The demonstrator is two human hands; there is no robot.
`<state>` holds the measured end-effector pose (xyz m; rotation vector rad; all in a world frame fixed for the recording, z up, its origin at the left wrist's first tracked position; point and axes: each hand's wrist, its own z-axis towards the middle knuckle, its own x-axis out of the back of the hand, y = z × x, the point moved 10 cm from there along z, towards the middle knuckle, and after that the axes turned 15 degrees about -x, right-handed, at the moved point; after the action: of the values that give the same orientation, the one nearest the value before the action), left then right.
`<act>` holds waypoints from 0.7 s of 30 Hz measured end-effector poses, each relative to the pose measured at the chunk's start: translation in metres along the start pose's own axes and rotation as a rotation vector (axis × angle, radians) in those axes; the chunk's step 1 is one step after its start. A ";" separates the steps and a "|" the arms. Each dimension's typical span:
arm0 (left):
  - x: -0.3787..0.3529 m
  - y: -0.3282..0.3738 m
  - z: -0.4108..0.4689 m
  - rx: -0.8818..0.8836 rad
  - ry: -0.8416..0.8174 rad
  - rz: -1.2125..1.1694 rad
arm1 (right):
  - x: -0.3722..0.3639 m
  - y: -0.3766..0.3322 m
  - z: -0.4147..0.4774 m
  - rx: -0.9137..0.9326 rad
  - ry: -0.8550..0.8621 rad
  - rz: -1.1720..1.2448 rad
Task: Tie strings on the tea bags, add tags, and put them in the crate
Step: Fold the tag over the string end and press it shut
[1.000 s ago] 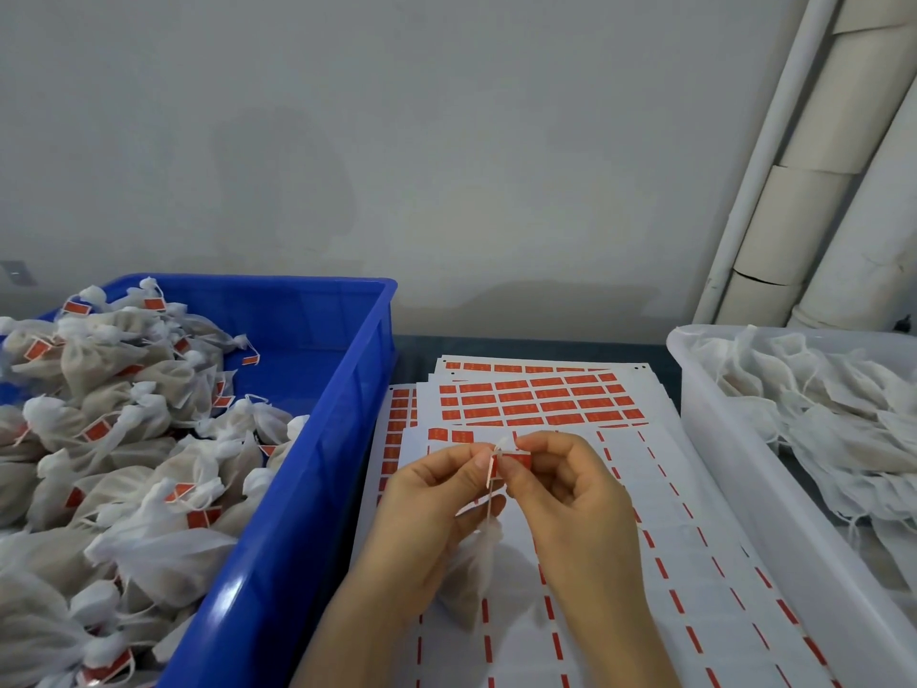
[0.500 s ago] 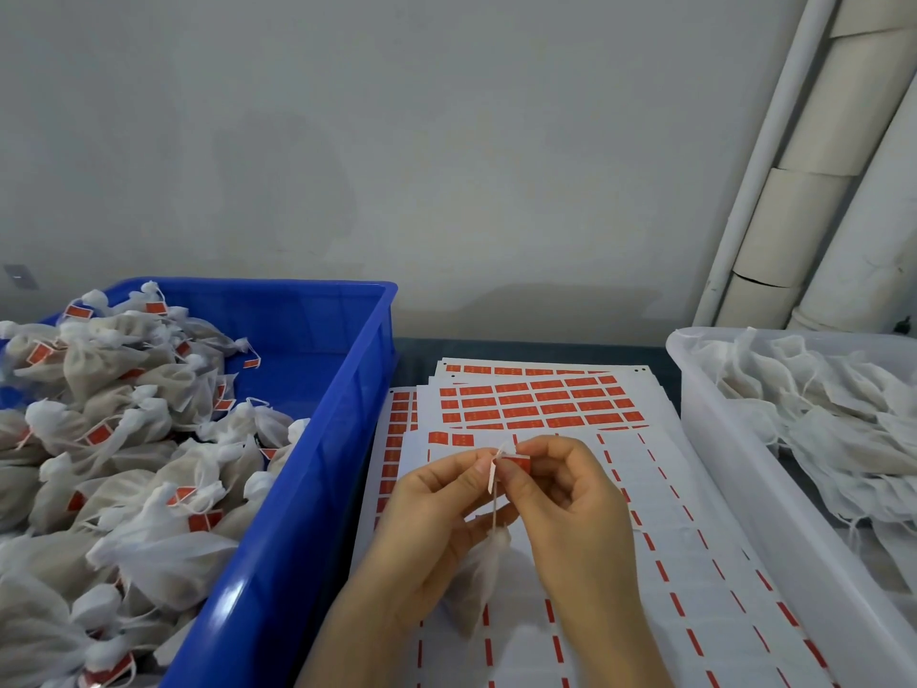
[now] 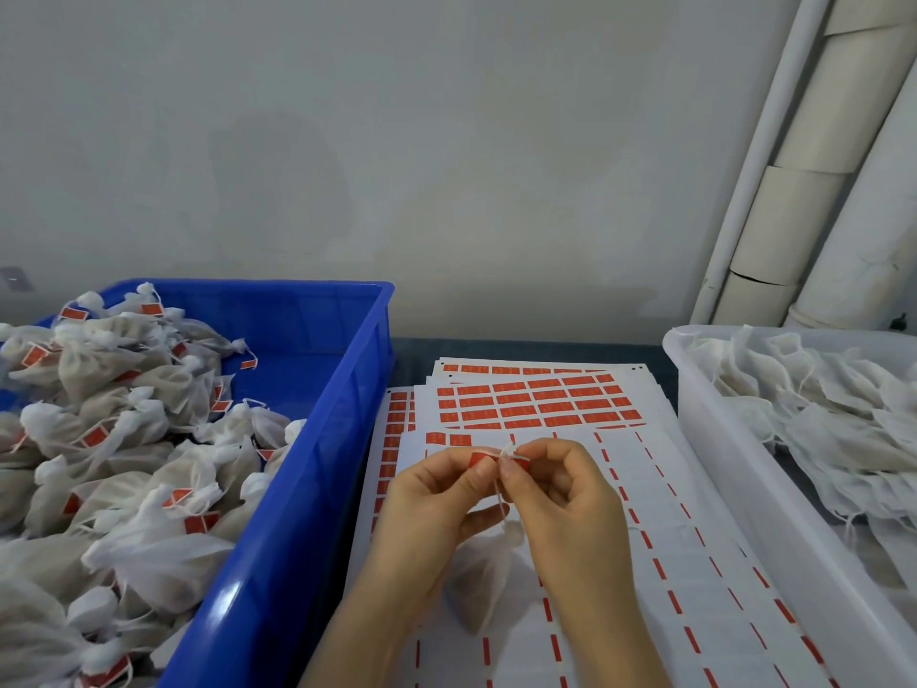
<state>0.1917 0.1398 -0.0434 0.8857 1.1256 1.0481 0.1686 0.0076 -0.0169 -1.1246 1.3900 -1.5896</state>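
Both the left hand [image 3: 436, 494] and right hand [image 3: 560, 494] pinch the small red paper tag [image 3: 480, 458], now laid flat across the thin white string [image 3: 498, 489] instead of edge-on; tagging looks nearly finished.

white pipes [image 3: 833, 106] stand far up-right of the fingers [image 3: 570, 454]; a grey wall plate [image 3: 15, 279] sits far up-left.
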 end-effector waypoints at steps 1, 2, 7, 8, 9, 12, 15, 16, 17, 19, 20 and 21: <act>0.001 0.002 0.001 -0.022 0.009 0.021 | -0.002 0.001 0.001 -0.003 -0.013 -0.009; 0.002 0.004 0.001 -0.047 0.019 0.045 | -0.003 0.001 0.002 -0.003 -0.026 -0.020; 0.009 0.011 0.003 -0.132 0.078 0.189 | -0.003 0.004 0.004 -0.039 -0.035 -0.050; 0.008 0.012 0.003 -0.140 0.065 0.209 | -0.002 0.004 0.004 -0.044 -0.023 -0.053; 0.006 0.013 0.004 -0.145 0.052 0.225 | 0.000 0.003 0.004 -0.039 -0.013 -0.052; 0.003 0.015 0.003 -0.153 0.031 0.237 | 0.003 0.000 0.003 -0.022 -0.005 -0.051; 0.003 0.015 0.003 -0.158 0.017 0.260 | 0.000 -0.001 0.003 -0.012 -0.019 -0.073; 0.003 0.016 0.003 -0.164 0.016 0.272 | -0.001 0.000 0.003 -0.014 -0.024 -0.085; 0.003 0.016 0.004 -0.171 0.016 0.278 | -0.001 0.000 0.004 -0.020 -0.026 -0.096; 0.003 0.017 0.004 -0.173 0.031 0.267 | 0.000 0.002 0.005 -0.035 -0.017 -0.096; 0.003 0.016 0.005 -0.166 0.048 0.248 | 0.002 0.003 0.006 -0.043 -0.011 -0.086; 0.003 0.015 0.005 -0.160 0.067 0.230 | 0.003 0.004 0.006 -0.051 -0.005 -0.069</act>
<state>0.1935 0.1463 -0.0289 0.8709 0.9950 1.3461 0.1730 0.0019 -0.0200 -1.2185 1.4094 -1.6060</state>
